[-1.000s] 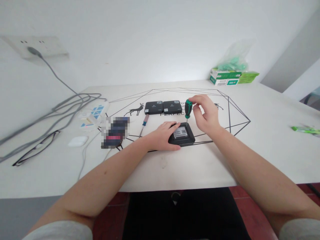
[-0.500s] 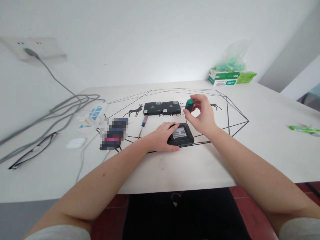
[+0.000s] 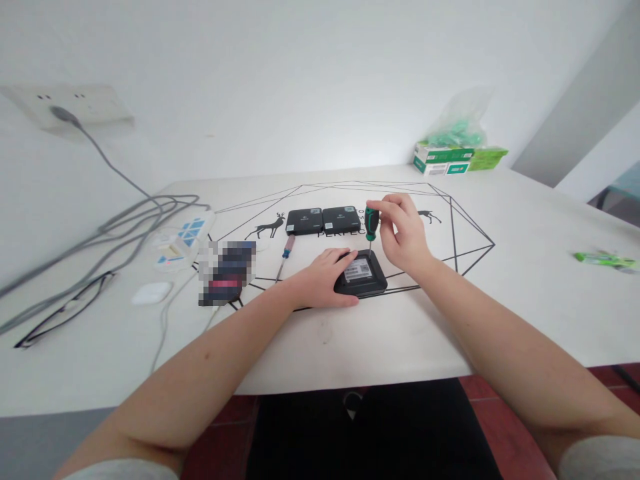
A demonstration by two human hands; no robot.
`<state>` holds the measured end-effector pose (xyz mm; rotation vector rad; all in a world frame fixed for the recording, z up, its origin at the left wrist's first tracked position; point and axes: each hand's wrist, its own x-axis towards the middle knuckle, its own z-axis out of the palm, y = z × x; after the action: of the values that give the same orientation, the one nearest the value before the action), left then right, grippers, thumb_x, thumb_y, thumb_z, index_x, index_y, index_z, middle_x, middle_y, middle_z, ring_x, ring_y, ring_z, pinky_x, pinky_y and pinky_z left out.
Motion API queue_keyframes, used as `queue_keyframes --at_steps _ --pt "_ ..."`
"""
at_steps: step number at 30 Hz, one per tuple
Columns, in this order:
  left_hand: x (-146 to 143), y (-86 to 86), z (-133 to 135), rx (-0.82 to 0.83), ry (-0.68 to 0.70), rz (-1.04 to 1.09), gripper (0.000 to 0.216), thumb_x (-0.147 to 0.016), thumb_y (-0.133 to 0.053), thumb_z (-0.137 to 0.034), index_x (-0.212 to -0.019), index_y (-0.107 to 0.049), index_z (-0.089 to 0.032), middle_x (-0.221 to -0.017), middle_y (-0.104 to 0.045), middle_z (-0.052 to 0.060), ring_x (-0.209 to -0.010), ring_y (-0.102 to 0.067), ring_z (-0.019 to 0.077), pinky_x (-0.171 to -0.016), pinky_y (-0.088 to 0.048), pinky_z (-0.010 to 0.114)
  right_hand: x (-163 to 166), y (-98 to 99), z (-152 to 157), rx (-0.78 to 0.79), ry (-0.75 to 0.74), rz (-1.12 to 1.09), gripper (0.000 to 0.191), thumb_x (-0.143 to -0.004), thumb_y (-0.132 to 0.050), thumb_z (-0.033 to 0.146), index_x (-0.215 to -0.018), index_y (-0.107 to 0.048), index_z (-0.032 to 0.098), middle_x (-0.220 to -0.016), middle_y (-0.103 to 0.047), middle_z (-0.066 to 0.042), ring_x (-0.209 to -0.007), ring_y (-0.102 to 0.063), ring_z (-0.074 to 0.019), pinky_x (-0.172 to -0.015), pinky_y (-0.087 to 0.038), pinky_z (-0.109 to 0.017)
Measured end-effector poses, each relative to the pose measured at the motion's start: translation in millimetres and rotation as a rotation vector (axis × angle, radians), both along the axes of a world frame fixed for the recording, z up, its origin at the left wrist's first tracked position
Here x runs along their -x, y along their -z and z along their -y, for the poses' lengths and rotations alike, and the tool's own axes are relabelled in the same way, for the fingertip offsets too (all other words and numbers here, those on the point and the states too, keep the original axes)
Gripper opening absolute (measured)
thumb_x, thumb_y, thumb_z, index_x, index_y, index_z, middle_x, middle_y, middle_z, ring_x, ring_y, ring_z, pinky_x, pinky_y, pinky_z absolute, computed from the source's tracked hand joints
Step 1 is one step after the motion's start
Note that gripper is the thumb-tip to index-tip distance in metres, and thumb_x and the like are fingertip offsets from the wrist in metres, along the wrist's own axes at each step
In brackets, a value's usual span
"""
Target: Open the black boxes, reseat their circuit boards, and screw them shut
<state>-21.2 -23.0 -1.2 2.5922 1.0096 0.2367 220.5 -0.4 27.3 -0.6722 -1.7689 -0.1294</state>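
A small black box [image 3: 362, 275] with a white label lies on the white table [image 3: 380, 333] in front of me. My left hand [image 3: 324, 279] rests on its left side, fingers wrapped against the edge, holding it down. My right hand [image 3: 404, 235] pinches a green-handled screwdriver [image 3: 371, 225], which stands upright with its tip on the box's far right corner.
Two more black boxes [image 3: 323, 220] lie side by side behind. A blue-and-red screwdriver [image 3: 285, 255] lies to the left, beside a blurred dark object [image 3: 227, 274]. Further left are a power strip [image 3: 183, 239], grey cables, a white case [image 3: 149, 293] and glasses. Green boxes [image 3: 457, 159] stand at the far right.
The green screwdriver tilted over half a second ago and now stands upright again on the box's corner. My left hand has stayed on the box.
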Motion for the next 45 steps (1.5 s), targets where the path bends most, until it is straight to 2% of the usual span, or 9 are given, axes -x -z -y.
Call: queue_keyframes --at_steps 3,6,11,17,34,38,41,43,45 --pt "0.4 -0.5 0.2 0.009 -0.005 -0.008 0.110 -0.087 -0.072 -0.069 -0.172 -0.026 -0.017 -0.174 -0.028 0.022 -0.162 -0.025 0.0423 -0.133 -0.024 0.057 -0.6 -2.6 4.0 0.067 -0.002 -0.024 0.034 -0.104 -0.046 0.023 -0.128 -0.069 0.030 -0.113 -0.073 -0.010 -0.098 -0.072 -0.0258 -0.089 -0.064 -0.050" --pt "0.8 -0.4 0.1 0.009 -0.005 -0.001 0.109 -0.087 -0.072 -0.069 -0.172 -0.026 -0.018 -0.174 -0.028 0.022 -0.162 -0.025 0.0416 -0.132 -0.024 0.057 1.1 -2.5 5.9 0.160 0.017 -0.053 0.029 -0.102 -0.060 0.037 -0.129 -0.067 0.029 -0.117 -0.078 -0.009 -0.093 -0.074 -0.0244 -0.084 -0.066 -0.045" --pt "0.6 0.5 -0.7 0.013 0.003 0.010 0.109 -0.086 -0.073 -0.068 -0.171 -0.027 -0.018 -0.174 -0.029 0.022 -0.161 -0.025 0.0438 -0.132 -0.025 0.060 3.7 1.3 0.7 0.190 0.026 -0.054 0.046 -0.088 -0.080 0.040 -0.129 -0.065 0.028 -0.125 -0.074 -0.009 -0.091 -0.072 -0.0238 -0.073 -0.066 -0.042" --pt "0.8 0.2 -0.5 0.013 0.001 0.002 0.110 -0.087 -0.072 -0.070 -0.172 -0.026 -0.018 -0.174 -0.028 0.022 -0.162 -0.025 0.0426 -0.133 -0.025 0.058 3.2 3.1 -3.3 0.183 0.029 -0.073 0.043 -0.091 -0.074 0.031 -0.132 -0.063 0.027 -0.110 -0.069 -0.007 -0.082 -0.068 -0.0196 -0.064 -0.064 -0.037" --pt "2.7 3.7 -1.5 -0.013 0.009 0.059 0.107 -0.087 -0.073 -0.071 -0.170 -0.032 -0.018 -0.174 -0.032 0.022 -0.161 -0.029 0.0423 -0.131 -0.028 0.060 2.4 0.6 0.0 0.166 0.054 -0.203 0.041 -0.092 -0.073 0.034 -0.131 -0.060 0.030 -0.115 -0.066 -0.006 -0.091 -0.068 -0.0204 -0.067 -0.066 -0.036" --pt "0.2 6.9 -6.6 -0.114 -0.048 0.254 0.068 -0.100 -0.064 -0.059 -0.152 -0.056 -0.018 -0.161 -0.053 0.020 -0.150 -0.047 0.0373 -0.126 -0.038 0.058 7.0 7.2 -2.5 0.247 -0.039 -0.360 0.047 -0.092 -0.076 0.039 -0.134 -0.055 0.034 -0.121 -0.063 -0.005 -0.096 -0.068 -0.0192 -0.069 -0.067 -0.033" --pt "-1.1 8.1 -12.2 -0.275 -0.079 0.339 0.028 -0.103 -0.063 -0.042 -0.116 -0.074 -0.020 -0.136 -0.071 0.014 -0.132 -0.062 0.0319 -0.118 -0.046 0.054 10.7 13.5 -5.6 0.293 -0.118 -0.415 0.048 -0.091 -0.078 0.040 -0.132 -0.054 0.035 -0.124 -0.060 -0.005 -0.096 -0.067 -0.0177 -0.069 -0.067 -0.031" --pt "-0.5 6.8 -15.6 -0.345 -0.064 0.308 0.020 -0.104 -0.060 -0.034 -0.098 -0.074 -0.021 -0.122 -0.076 0.011 -0.122 -0.066 0.0292 -0.112 -0.049 0.052 11.9 16.6 -7.6 0.310 -0.146 -0.421 0.048 -0.091 -0.079 0.040 -0.131 -0.053 0.035 -0.125 -0.059 -0.004 -0.096 -0.068 -0.0175 -0.068 -0.066 -0.031" --pt "1.8 3.9 -18.6 -0.389 -0.069 0.243 0.022 -0.105 -0.058 -0.031 -0.093 -0.074 -0.021 -0.117 -0.077 0.010 -0.117 -0.067 0.0281 -0.108 -0.050 0.049 11.4 18.2 -9.1 0.316 -0.146 -0.428 0.048 -0.090 -0.079 0.040 -0.131 -0.053 0.035 -0.126 -0.058 -0.004 -0.095 -0.067 -0.0178 -0.068 -0.067 -0.031"
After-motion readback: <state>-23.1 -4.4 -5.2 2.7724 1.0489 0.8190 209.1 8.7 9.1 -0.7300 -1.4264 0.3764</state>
